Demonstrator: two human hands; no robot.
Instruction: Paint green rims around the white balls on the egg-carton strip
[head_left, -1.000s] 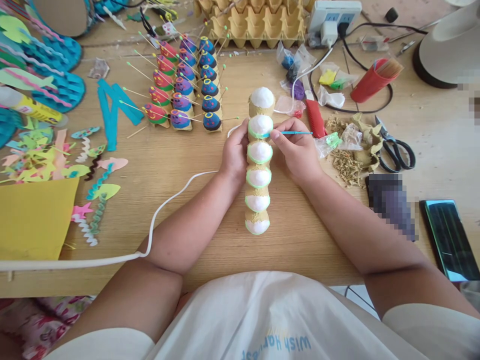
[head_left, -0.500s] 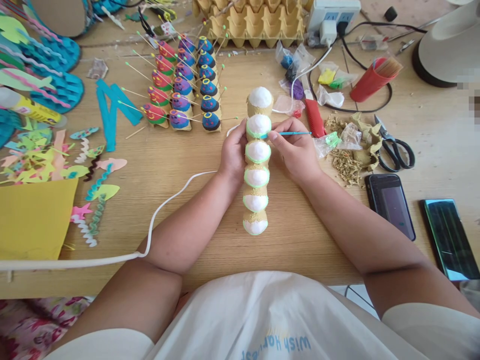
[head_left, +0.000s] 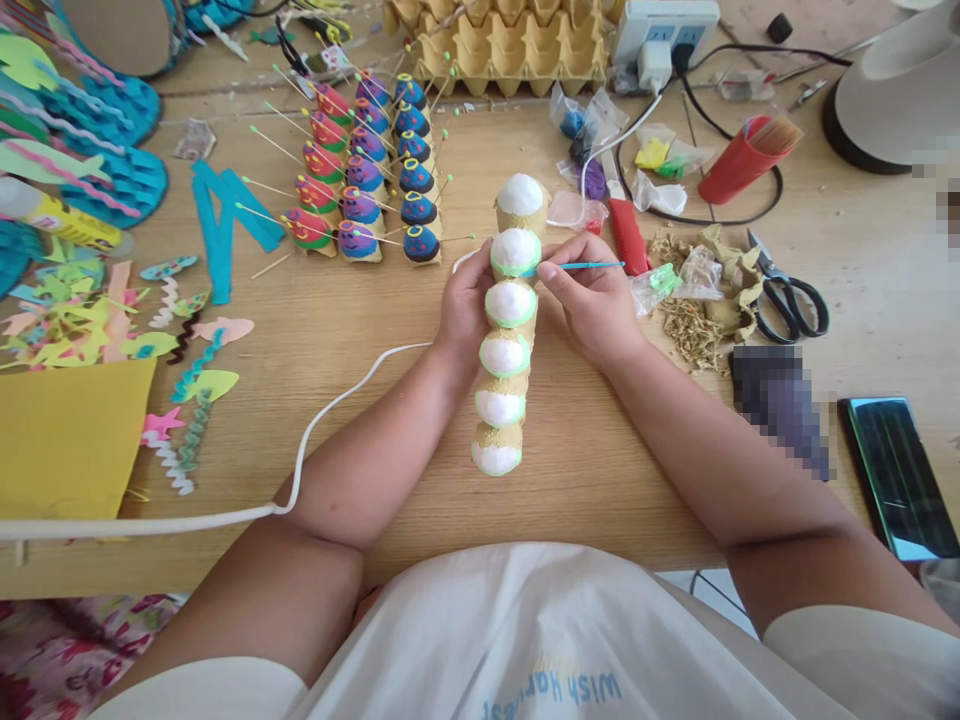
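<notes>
- The left hand (head_left: 466, 305) curls round the left side of the carton strip (head_left: 506, 380), its thumb against the edge; its other fingers are mostly hidden.
- The right hand (head_left: 596, 300) pinches a thin blue tool (head_left: 589, 265) between thumb and fingers, the tip at the green edging of the second dome from the far end.
- The strip lies between the hands, over the wooden table (head_left: 600, 450): six white domes, the nearer five edged in pale green.
- To the right lie plant shavings (head_left: 691, 335), scissors (head_left: 787, 300), a red cup of sticks (head_left: 739, 165) and a phone (head_left: 896, 475).
- To the left, a yellow sheet (head_left: 71, 440), paper cut-outs (head_left: 82, 310) and blue strips (head_left: 217, 240).
- Beyond, three rows of painted cones (head_left: 364, 205), an egg tray (head_left: 517, 50) and a power socket (head_left: 670, 25).
- Below the table's left edge shows floral fabric (head_left: 75, 650).
- Compared with half a second ago, the strip's near end has swung left, showing more of its right side; both hands keep their places.
</notes>
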